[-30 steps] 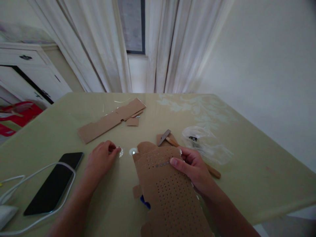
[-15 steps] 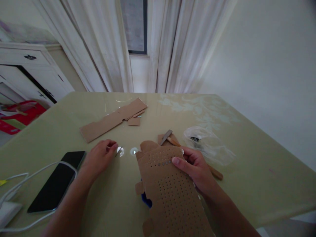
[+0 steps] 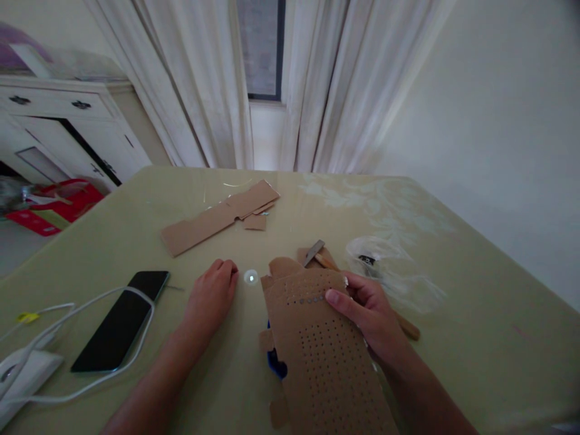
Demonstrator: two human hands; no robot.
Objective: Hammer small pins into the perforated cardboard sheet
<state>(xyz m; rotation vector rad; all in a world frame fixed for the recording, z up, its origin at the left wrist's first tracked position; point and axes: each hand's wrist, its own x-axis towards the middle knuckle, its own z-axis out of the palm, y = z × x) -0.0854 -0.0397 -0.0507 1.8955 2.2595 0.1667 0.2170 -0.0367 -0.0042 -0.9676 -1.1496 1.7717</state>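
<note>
My right hand [image 3: 369, 308] grips a brown cardboard piece [image 3: 338, 362] at its upper right edge, thumb on top. Rows of small punched holes cover the cardboard, and several grey round dots line up near the thumb. Something blue [image 3: 276, 364] shows beneath its left edge. My left hand [image 3: 212, 296] rests low over the table with fingers curled closed; anything inside them is hidden. Just right of those fingers is a small round pale spot [image 3: 251, 277], a disc or a reflection. A thin grey rod [image 3: 174, 288] lies between the left wrist and the phone.
Behind the cardboard lies a hammer [image 3: 314, 252], with a crumpled clear plastic bag [image 3: 399, 272] to its right. Cardboard strips [image 3: 217, 220] lie farther back. A black phone [image 3: 120, 320], a white cable [image 3: 151, 320] and a white power strip [image 3: 29, 377] occupy the left side.
My left hand has shifted right, covering one pale round spot. The thin rod seen at its fingertips no longer shows there; a thin rod is now visible beside the phone. The view has turned slightly left.
</note>
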